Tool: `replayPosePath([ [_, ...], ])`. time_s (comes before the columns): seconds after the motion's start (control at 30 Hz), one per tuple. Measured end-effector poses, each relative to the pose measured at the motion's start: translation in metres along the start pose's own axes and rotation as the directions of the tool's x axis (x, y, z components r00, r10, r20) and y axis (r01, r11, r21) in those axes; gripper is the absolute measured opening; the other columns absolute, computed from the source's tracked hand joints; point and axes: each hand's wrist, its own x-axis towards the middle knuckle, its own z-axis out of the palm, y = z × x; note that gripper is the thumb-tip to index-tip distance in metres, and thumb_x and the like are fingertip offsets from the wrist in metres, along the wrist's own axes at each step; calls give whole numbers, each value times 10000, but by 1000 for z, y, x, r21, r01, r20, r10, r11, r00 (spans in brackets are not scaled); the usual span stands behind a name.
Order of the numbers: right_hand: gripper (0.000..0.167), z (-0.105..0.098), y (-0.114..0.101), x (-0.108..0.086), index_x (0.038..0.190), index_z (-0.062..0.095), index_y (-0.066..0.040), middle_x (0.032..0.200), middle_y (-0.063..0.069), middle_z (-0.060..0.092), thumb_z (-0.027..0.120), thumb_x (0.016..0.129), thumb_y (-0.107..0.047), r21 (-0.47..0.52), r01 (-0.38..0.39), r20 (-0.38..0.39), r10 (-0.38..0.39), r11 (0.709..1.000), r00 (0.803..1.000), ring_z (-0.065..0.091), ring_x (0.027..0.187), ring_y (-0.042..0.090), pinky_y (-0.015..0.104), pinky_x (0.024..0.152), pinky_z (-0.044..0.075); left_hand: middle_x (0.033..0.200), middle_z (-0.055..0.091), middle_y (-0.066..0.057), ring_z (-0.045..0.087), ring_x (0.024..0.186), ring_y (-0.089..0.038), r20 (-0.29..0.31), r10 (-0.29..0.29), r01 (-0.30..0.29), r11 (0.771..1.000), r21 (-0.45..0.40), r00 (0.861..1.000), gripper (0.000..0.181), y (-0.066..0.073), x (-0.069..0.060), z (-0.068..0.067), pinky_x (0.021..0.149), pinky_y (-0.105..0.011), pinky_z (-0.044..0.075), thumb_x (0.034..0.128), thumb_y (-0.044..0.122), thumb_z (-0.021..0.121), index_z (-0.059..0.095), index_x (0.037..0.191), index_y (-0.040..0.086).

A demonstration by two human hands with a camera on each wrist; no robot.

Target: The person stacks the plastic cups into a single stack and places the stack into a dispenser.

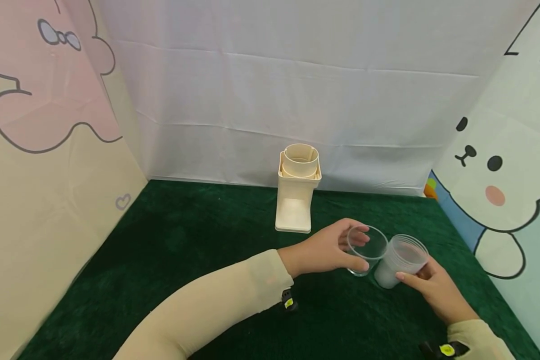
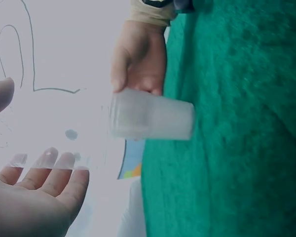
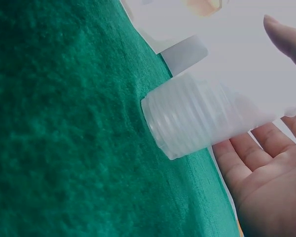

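My left hand (image 1: 328, 248) holds a single clear plastic cup (image 1: 372, 246), thumb on the near side and fingers behind the far side. In the left wrist view that cup is barely visible, a faint edge across the fingers (image 2: 64, 185). To its right, my right hand (image 1: 438, 292) grips a stack of nested translucent cups (image 1: 398, 262), their rims bunched at the top. The cup and the stack are side by side, close together. In the left wrist view the right thumb lies on the stack (image 2: 153, 116). Ridges show along the stack (image 3: 182, 121) in the right wrist view.
A cream plastic stand with a round, open-topped holder (image 1: 294, 192) stands at the back of the dark green cloth (image 1: 198, 230). Behind it hangs a white curtain (image 1: 252, 95). Printed cartoon panels flank the table on the left (image 1: 49, 200) and right (image 1: 517, 165).
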Motion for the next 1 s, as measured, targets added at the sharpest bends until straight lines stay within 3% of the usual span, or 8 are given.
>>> replayPosePath([
  [0.53, 747, 1, 3, 0, 1608, 192, -23, 1527, 237, 384, 637, 1051, -244, 28, 19, 18, -20, 999, 1000, 540, 1106, -106, 192, 855, 529, 1361, 596, 104, 532, 1260, 20, -1, 16, -16, 1000, 10, 1000, 656, 35, 28, 24, 1040, -172, 426, 937, 156, 784, 448, 1500, 189],
  [0.67, 749, 1, 4, -1, 1615, 191, -31, 1505, 170, 425, 638, 1050, -237, 37, 28, 16, -28, 999, 999, 549, 1108, -97, 202, 853, 536, 1346, 593, 136, 525, 1265, 26, -15, 7, -7, 1000, 11, 1000, 650, 39, 35, 27, 1039, -172, 425, 933, 163, 790, 458, 1490, 206],
  [0.87, 732, 1, 5, -1, 1606, 213, -25, 1365, -94, 511, 642, 1047, -221, 51, 40, 7, -41, 998, 999, 569, 1107, -69, 216, 849, 544, 1336, 596, 148, 522, 1260, 31, -29, -1, 1, 1000, 9, 1000, 637, 41, 43, 34, 1036, -169, 425, 936, 166, 788, 466, 1483, 218],
  [1.0, 723, 1, 4, -1, 1602, 227, -29, 1368, -73, 513, 645, 1045, -223, 41, 48, -1, -48, 998, 999, 568, 1107, -63, 215, 847, 542, 1334, 597, 163, 526, 1244, 44, -42, -2, 2, 1000, 17, 999, 621, 43, 49, 38, 1031, -172, 428, 938, 185, 789, 476, 1472, 234],
])
